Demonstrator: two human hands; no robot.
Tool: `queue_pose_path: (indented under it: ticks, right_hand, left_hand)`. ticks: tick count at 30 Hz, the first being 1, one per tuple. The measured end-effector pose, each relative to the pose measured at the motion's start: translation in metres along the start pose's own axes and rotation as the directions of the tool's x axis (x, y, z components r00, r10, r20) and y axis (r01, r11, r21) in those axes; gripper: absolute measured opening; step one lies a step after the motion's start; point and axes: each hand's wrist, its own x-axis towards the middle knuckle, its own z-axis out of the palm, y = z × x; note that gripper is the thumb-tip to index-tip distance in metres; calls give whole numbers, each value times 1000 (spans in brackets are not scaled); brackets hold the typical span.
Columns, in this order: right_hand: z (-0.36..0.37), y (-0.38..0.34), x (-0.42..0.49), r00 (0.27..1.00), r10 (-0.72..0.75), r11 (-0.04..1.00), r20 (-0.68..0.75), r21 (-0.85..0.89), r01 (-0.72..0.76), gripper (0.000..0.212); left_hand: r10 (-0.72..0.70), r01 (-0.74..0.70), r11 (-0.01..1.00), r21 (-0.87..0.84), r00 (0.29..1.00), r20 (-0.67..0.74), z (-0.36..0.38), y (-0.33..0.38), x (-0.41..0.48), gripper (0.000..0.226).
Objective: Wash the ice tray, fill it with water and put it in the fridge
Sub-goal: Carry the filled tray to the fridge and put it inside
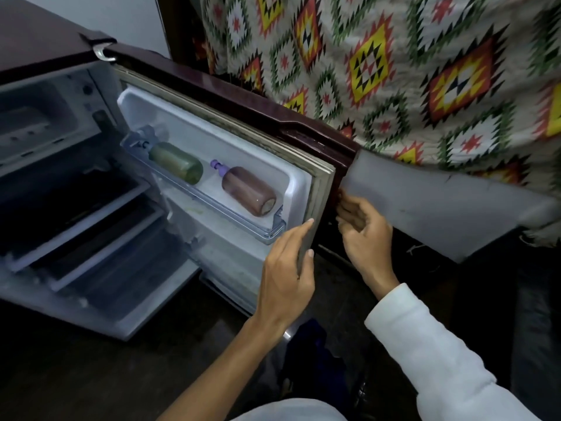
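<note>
A small maroon fridge (36, 41) stands with its door (230, 165) swung wide. My left hand (285, 275) grips the door's free edge, thumb on the grey seal and fingers laid along the inner side. My right hand (364, 235) is curled behind that same edge, on the dark outer face of the door. The freezer box (39, 117) at the top left of the cabinet is blurred. I see no ice tray in this view.
A green bottle (177, 162) and a brown bottle (249, 191) lie in the door's upper rack. White shelves (88, 226) cross the dark cabinet. A patterned cloth (425, 71) over a grey mattress (440, 205) presses against the door's outer side. The floor is dark.
</note>
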Motion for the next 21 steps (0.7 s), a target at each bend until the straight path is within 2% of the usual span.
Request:
queue_pose_path:
  ticks: [5, 9, 11, 15, 19, 21]
  right_hand:
    - [5, -19, -46, 998, 20, 998, 52, 54, -22, 40]
    - [4, -37, -75, 973, 111, 973, 200, 179, -148, 29]
    - [6, -42, -87, 966, 122, 966, 228, 198, -169, 26]
    - [20, -43, -104, 988, 103, 981, 118, 150, -120, 22]
    - [53, -41, -119, 968, 92, 992, 235, 65, -110, 35]
    - [73, -41, -127, 966, 69, 996, 250, 35, -81, 40]
  left_hand:
    - [-10, 11, 1000, -25, 1000, 22, -34, -5, -37, 47]
    - [-20, 23, 998, -66, 999, 40, -59, -3, -68, 48]
    - [-40, 45, 993, -108, 998, 40, -70, -3, -82, 48]
    - [-100, 104, 982, -159, 994, 36, -89, -9, -105, 49]
    - [-170, 172, 968, -180, 985, 28, -112, -16, -124, 49]
    - [-211, 212, 956, -200, 977, 27, -124, -22, -132, 50]
